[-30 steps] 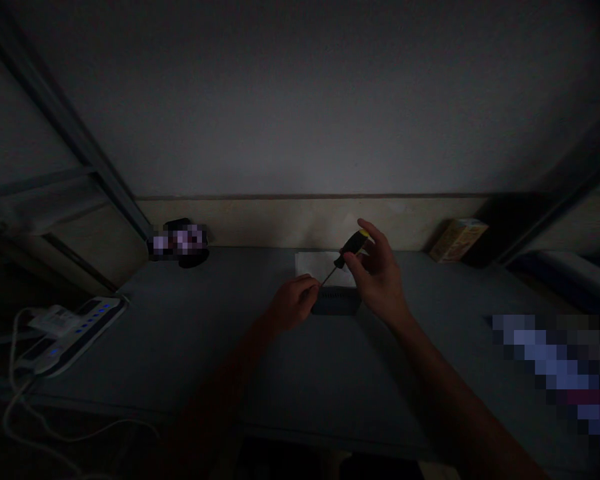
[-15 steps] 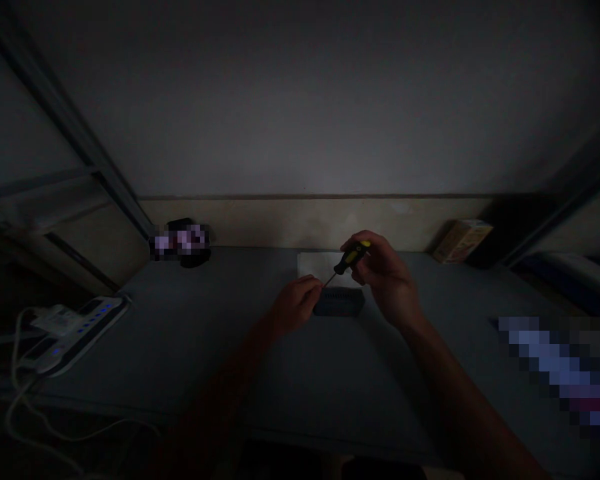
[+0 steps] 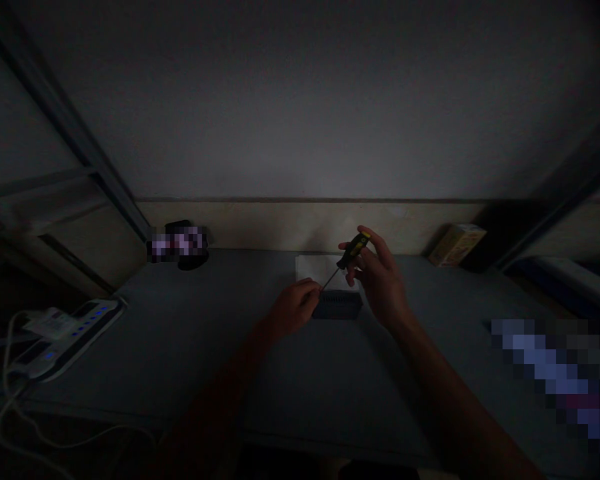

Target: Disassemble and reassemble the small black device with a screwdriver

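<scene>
My right hand holds a screwdriver by its black and yellow handle, with the thumb and fingertips around it. The thin shaft slants down to the left, and its tip ends at the fingertips of my left hand. That hand is closed in a pinch; whatever sits between its fingers is too small and dark to make out. Just right of the left fingers lies a dark case with a row of slots on the table. White paper lies flat behind it, partly covered by the hands.
On the grey table, a white power strip with plugs and cables lies at the left. A dark object with a blurred-out top stands at the back left. A small yellowish box stands back right, and a blurred-out bluish item lies at the right.
The fingers of my right hand have shifted and spread on the screwdriver handle, which stands a little steeper. My left hand stays pinched at the tip. The view has moved slightly.
</scene>
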Demonstrator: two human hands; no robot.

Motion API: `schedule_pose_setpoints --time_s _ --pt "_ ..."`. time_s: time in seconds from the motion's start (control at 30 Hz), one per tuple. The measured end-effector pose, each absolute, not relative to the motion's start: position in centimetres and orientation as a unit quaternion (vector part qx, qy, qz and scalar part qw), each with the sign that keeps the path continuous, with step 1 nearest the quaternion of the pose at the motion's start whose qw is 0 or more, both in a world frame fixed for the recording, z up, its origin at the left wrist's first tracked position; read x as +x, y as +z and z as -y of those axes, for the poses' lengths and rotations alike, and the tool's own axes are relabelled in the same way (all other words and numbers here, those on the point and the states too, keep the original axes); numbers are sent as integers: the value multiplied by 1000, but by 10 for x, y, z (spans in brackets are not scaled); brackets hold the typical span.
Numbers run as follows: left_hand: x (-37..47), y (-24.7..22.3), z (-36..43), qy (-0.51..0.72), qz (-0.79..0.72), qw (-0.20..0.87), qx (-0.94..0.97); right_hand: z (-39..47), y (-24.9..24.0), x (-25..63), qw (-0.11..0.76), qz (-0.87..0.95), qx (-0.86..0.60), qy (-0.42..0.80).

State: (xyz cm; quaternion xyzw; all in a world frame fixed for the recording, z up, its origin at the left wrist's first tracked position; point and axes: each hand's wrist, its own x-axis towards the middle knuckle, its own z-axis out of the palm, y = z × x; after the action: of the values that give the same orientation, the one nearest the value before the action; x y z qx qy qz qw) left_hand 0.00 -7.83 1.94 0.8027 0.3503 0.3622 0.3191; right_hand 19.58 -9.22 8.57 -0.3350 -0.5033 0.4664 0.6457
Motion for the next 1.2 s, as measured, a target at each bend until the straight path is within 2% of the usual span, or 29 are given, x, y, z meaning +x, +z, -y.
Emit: schedule_pose_setpoints --time_s 0.23,0.63,0.97,1.1,1.2 --pt "2 20 78 356 -355 336 796 85 78 197 671 505 -376 392" --pt "4 17 75 356 -377 346 782 76 68 210 662 474 -408 412" --pt "4 19 75 385 -379 409 735 61 55 231 686 383 -433 442" --pt "-1 15 74 397 -351 462 711 58 55 239 687 382 -464 409" --pt "-5 18 74 393 -336 462 721 55 54 246 682 397 -493 366"
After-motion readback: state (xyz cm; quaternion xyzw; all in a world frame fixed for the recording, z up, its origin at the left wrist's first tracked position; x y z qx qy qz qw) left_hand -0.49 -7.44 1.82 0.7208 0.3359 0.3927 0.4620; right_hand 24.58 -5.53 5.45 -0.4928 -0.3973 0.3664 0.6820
